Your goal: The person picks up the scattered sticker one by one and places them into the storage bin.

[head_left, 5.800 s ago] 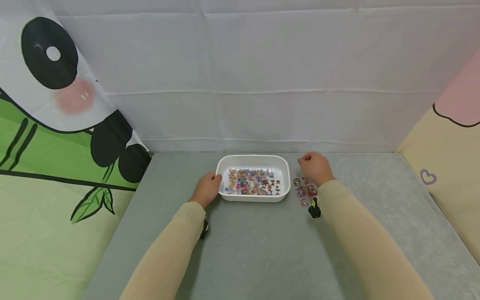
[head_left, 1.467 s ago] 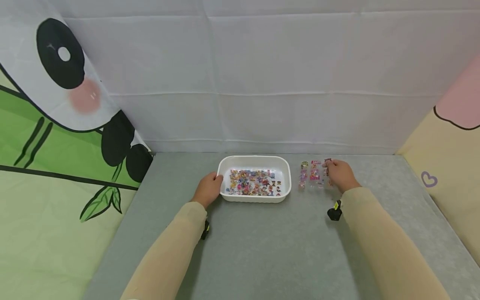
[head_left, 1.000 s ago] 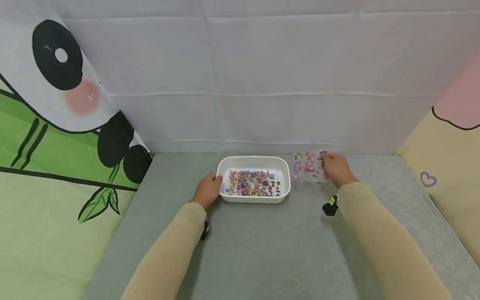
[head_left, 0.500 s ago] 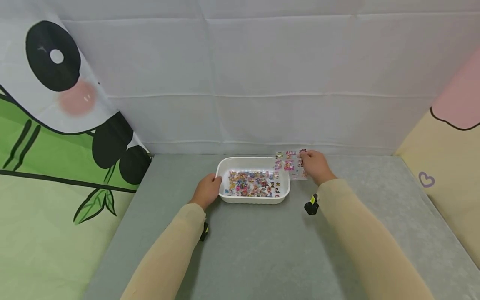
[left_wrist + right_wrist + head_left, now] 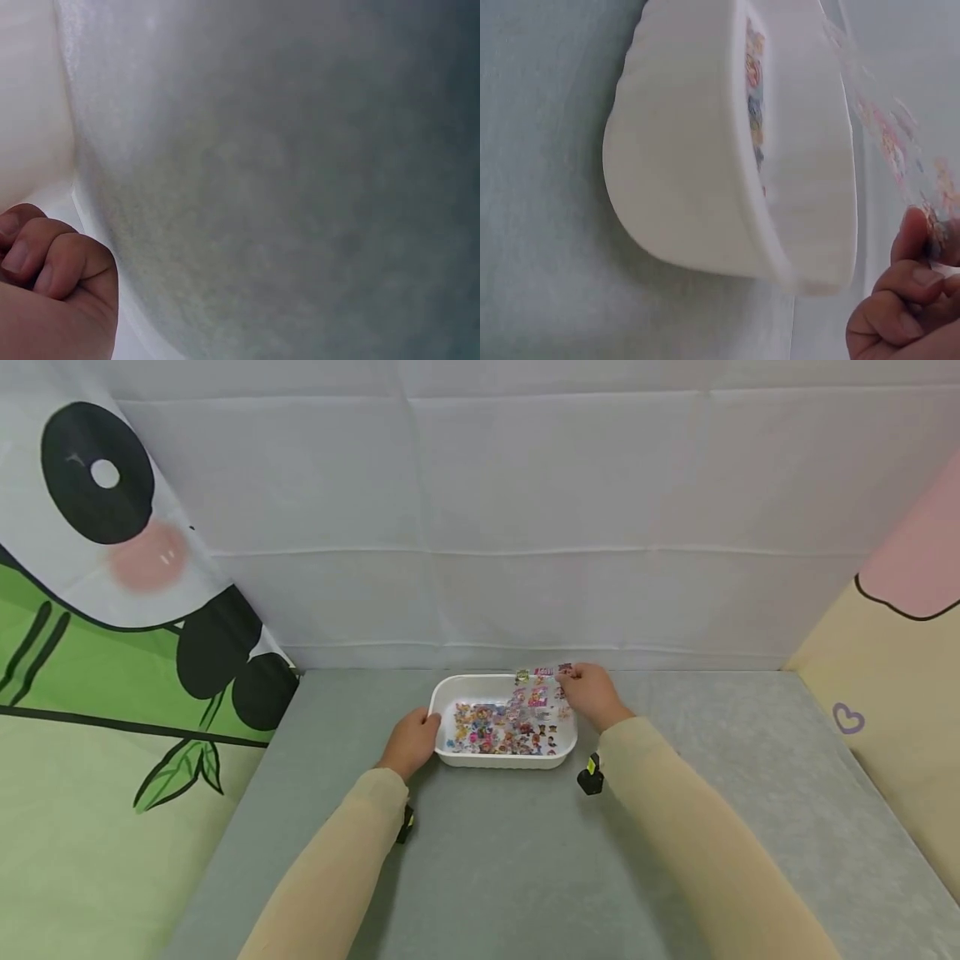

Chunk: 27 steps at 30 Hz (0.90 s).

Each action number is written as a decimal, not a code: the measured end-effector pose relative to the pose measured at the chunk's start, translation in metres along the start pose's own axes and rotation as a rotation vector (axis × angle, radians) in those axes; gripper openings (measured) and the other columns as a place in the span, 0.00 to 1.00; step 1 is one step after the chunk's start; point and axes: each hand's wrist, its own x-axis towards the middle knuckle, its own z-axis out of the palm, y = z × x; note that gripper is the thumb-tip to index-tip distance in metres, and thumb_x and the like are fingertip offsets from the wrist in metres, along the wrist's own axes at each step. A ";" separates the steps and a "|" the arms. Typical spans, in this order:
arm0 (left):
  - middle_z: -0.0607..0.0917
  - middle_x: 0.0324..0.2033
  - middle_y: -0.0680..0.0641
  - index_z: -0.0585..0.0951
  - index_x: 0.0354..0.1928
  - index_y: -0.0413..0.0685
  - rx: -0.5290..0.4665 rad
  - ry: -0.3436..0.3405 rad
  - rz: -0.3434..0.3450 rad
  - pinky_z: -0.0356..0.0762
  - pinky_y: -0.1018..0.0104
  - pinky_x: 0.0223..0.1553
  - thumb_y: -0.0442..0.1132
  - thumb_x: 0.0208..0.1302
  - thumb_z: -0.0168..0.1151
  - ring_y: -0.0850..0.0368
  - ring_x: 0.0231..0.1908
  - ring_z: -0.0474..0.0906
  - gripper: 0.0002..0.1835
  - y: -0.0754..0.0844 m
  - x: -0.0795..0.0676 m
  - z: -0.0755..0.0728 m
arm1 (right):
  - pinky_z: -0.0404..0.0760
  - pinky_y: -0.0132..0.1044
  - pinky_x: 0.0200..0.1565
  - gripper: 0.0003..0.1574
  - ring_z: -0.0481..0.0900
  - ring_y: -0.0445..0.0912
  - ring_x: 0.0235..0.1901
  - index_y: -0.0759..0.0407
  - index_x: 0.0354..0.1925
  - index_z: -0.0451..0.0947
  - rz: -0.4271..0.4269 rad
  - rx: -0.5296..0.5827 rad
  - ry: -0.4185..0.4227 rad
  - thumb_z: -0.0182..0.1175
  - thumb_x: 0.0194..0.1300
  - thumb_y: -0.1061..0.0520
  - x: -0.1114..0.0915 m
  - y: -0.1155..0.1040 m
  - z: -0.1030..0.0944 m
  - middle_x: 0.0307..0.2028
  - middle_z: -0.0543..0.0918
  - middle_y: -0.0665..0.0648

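Observation:
A transparent sticker sheet with small colourful figures is pinched at its right edge by my right hand. It hangs over the right part of a white plastic tray, and the right wrist view shows the sheet tilted above the tray's rim. Inside the tray lie more colourful stickers, partly seen through the sheet. My left hand grips the tray's left end, thumb on the rim. In the left wrist view the fingers of the left hand are curled.
The tray stands on a grey cloth-covered table near its back edge. A white fabric backdrop rises right behind it. Printed cartoon cloths flank the table. A black wrist camera hangs under the right sleeve.
My right hand picked up the sticker sheet from the table right of the tray and carried it left, over the tray. My left hand has stayed on the tray's left end.

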 end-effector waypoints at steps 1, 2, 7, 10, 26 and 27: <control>0.81 0.50 0.44 0.76 0.63 0.45 -0.001 -0.001 0.001 0.71 0.52 0.47 0.56 0.81 0.43 0.48 0.46 0.75 0.25 0.000 0.000 -0.001 | 0.68 0.40 0.30 0.20 0.66 0.47 0.25 0.59 0.30 0.68 -0.001 -0.004 -0.010 0.52 0.81 0.50 -0.001 -0.002 0.004 0.29 0.73 0.57; 0.81 0.49 0.44 0.76 0.63 0.45 0.000 -0.003 0.003 0.71 0.52 0.47 0.56 0.81 0.43 0.48 0.46 0.75 0.25 -0.001 -0.001 -0.001 | 0.67 0.40 0.30 0.21 0.66 0.47 0.25 0.59 0.30 0.68 -0.001 -0.007 -0.022 0.52 0.81 0.50 -0.002 -0.004 0.007 0.28 0.73 0.57; 0.81 0.48 0.44 0.76 0.62 0.46 0.009 -0.008 0.004 0.71 0.54 0.45 0.56 0.82 0.43 0.48 0.44 0.75 0.24 -0.003 -0.002 -0.003 | 0.67 0.41 0.27 0.23 0.61 0.45 0.20 0.57 0.27 0.65 -0.008 0.000 -0.074 0.50 0.82 0.50 -0.004 -0.015 0.023 0.24 0.72 0.55; 0.81 0.47 0.44 0.77 0.60 0.46 0.005 -0.002 -0.007 0.71 0.54 0.44 0.56 0.81 0.44 0.48 0.44 0.75 0.24 -0.003 -0.004 -0.003 | 0.66 0.41 0.26 0.24 0.59 0.44 0.18 0.57 0.27 0.65 -0.029 0.001 -0.093 0.50 0.82 0.50 -0.006 -0.022 0.032 0.21 0.68 0.54; 0.81 0.45 0.44 0.77 0.56 0.46 0.022 0.006 0.025 0.70 0.54 0.43 0.54 0.81 0.44 0.48 0.43 0.74 0.22 0.000 -0.005 -0.002 | 0.68 0.41 0.24 0.21 0.63 0.44 0.16 0.55 0.30 0.68 -0.063 -0.033 -0.096 0.49 0.83 0.48 -0.011 -0.021 0.063 0.19 0.66 0.52; 0.81 0.45 0.44 0.77 0.56 0.46 0.022 0.005 0.023 0.70 0.54 0.43 0.54 0.81 0.44 0.48 0.43 0.74 0.22 0.000 -0.005 -0.002 | 0.69 0.42 0.25 0.22 0.63 0.44 0.16 0.55 0.30 0.69 -0.067 -0.043 -0.095 0.50 0.82 0.47 -0.011 -0.021 0.063 0.18 0.67 0.51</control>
